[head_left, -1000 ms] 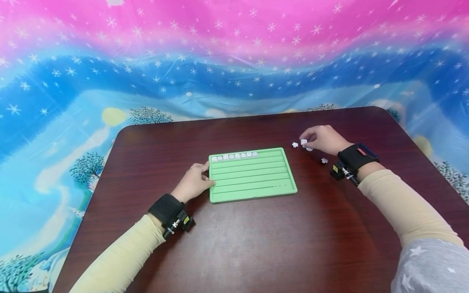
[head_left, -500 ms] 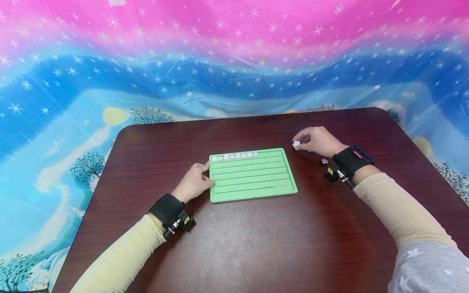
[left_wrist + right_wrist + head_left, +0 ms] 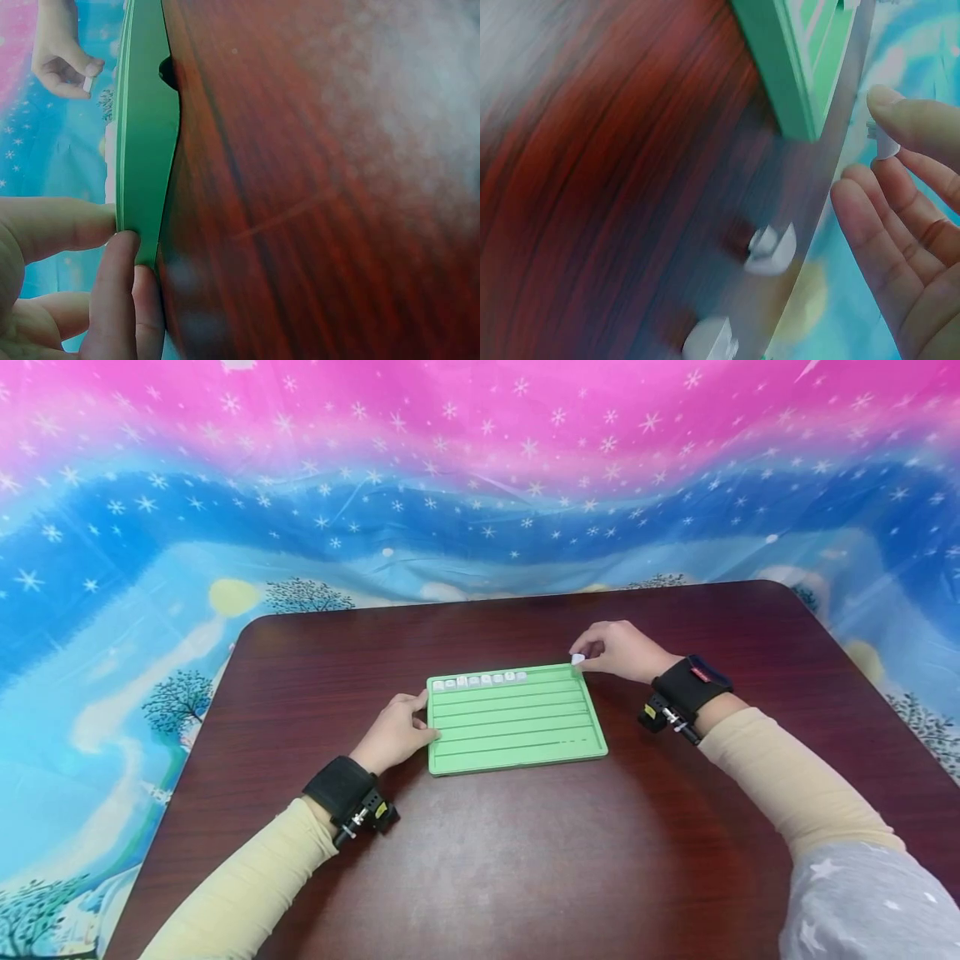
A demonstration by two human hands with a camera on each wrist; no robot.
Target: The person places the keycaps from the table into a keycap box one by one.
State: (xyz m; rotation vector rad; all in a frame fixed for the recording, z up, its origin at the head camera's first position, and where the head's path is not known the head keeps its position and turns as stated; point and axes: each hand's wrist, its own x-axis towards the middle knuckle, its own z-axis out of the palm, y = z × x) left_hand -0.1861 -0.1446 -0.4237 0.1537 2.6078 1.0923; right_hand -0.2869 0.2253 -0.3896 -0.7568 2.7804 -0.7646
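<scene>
My left hand (image 3: 396,732) holds the left edge of a green keycap tray (image 3: 517,718), thumb and fingers on its rim and side. In the left wrist view, the fingers (image 3: 116,289) touch the tray's green side wall (image 3: 150,142). A row of several white keycaps (image 3: 486,679) fills the left part of the tray's back channel. My right hand (image 3: 626,650) pinches one white keycap (image 3: 577,659) at the tray's back right corner. The right wrist view shows that keycap (image 3: 886,141) between thumb and fingers, its stem exposed.
Two loose white keycaps, one (image 3: 774,253) nearer the tray and another (image 3: 709,339) farther off, lie on the dark red wooden table (image 3: 487,860). In the head view my right hand and wrist hide them. A patterned cloth (image 3: 480,510) hangs behind the table.
My right hand has moved left with a keycap, from the loose keycaps to the tray's back right corner. The left hand and tray have stayed put.
</scene>
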